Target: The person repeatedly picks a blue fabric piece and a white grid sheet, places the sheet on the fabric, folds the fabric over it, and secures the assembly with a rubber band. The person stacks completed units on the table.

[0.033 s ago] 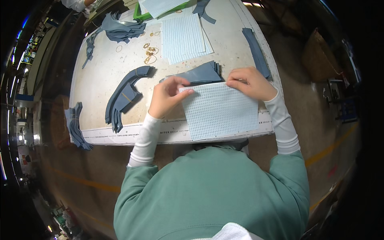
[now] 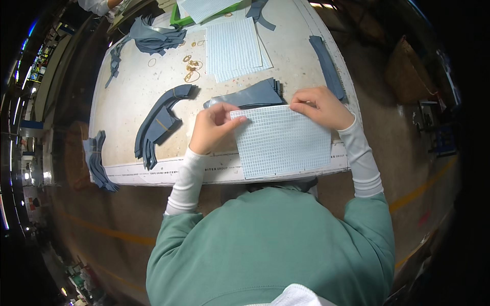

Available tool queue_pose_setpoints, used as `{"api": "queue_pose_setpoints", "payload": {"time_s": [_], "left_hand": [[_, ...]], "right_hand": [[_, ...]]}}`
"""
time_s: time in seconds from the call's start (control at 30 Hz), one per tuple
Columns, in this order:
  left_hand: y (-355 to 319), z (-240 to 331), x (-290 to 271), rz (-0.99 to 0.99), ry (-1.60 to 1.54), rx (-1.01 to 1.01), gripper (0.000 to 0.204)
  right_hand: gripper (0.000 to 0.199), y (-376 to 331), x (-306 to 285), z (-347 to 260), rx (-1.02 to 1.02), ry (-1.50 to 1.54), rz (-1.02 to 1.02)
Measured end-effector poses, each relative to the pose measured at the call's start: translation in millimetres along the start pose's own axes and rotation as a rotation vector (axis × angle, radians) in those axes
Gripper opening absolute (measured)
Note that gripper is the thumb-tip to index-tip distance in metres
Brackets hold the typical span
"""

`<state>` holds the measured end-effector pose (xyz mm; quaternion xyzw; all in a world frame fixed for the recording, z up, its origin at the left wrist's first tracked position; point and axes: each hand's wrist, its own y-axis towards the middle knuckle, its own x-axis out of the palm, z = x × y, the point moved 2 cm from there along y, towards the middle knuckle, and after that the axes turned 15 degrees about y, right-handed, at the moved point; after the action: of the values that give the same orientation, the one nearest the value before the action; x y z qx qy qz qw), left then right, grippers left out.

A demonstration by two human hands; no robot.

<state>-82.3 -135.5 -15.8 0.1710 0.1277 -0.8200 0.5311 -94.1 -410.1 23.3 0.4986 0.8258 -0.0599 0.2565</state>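
Between my two hands is a pale blue-white sheet of small printed labels (image 2: 283,143), laid out in a tight grid. My left hand (image 2: 212,125) pinches its far left corner, thumb on top and fingers curled beneath. Along the far edge, toward the right, my right hand (image 2: 321,106) grips the sheet between thumb and bent fingers. Just beyond that edge lies a stack of blue-grey cut fabric pieces (image 2: 250,95), partly hidden by the sheet and my left hand. The sheet's near edge reaches the front of the white table (image 2: 194,137).
More label sheets (image 2: 235,48) lie farther back, near a green tray (image 2: 178,21). Rubber bands (image 2: 192,66) are scattered beside them. Banded fabric bundles (image 2: 163,122) sit left, another hangs over the left corner (image 2: 96,160), and a strip (image 2: 326,66) lies right. A person's arm (image 2: 97,6) shows far left.
The sheet and both hands have shifted very slightly to the right. My left fingers have moved a little at the corner. The things on the table lie as before.
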Motion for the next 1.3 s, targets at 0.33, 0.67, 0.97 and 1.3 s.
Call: {"api": "queue_pose_setpoints", "payload": {"time_s": [0.33,0.67,0.97,1.3], "left_hand": [[-21.5,5.0,28.2,0.225,-0.21,-0.091,0.012],[-25.2,7.8,30.7,0.255,-0.162,-0.02,0.014],[-25.5,12.8,15.1,0.215,-0.066,-0.004,0.017],[-25.2,28.5,1.3,0.003,0.415,0.143,0.015]], "right_hand": [[0.016,17.7,56.7,-9.5,-0.161,0.168,0.193],[0.012,19.3,65.6,-7.7,-0.074,0.326,0.294],[0.015,20.4,62.2,-7.6,-0.054,0.273,0.156],[0.017,30.4,58.9,-14.3,-0.03,0.159,-0.113]]}}
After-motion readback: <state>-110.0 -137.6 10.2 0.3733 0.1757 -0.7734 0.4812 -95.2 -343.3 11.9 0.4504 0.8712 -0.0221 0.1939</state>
